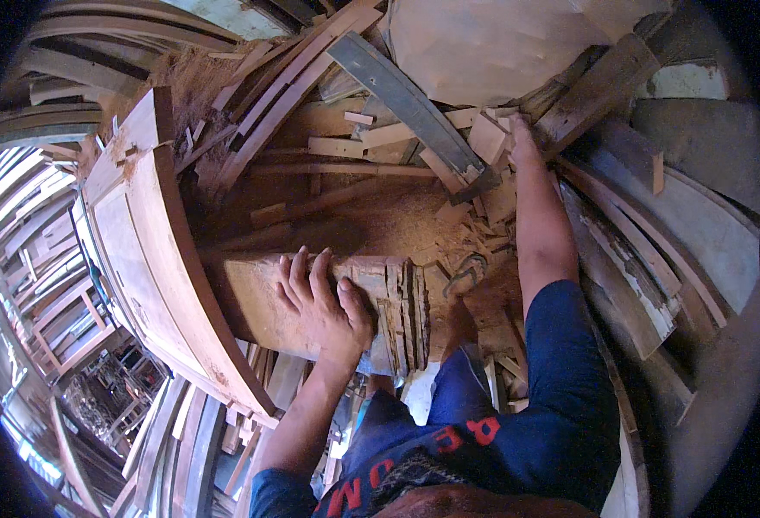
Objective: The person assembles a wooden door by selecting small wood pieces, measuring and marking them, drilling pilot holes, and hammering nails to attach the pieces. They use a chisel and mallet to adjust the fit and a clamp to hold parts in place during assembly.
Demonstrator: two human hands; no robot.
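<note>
Nearest is the person's dark blue shirt. Leftmost stands a pale panelled wooden board; right of it the left hand rests palm down, fingers slightly spread, on a thick worn timber. Farther right, the outstretched right hand meets a small wooden block among offcuts, its grip impossible to tell.

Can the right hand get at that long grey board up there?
Probably yes. The right hand is stretched out close to the lower end of the grey board; only a small wooden block seems to sit between them, though whether the hand grips that block is hard to tell.
</note>
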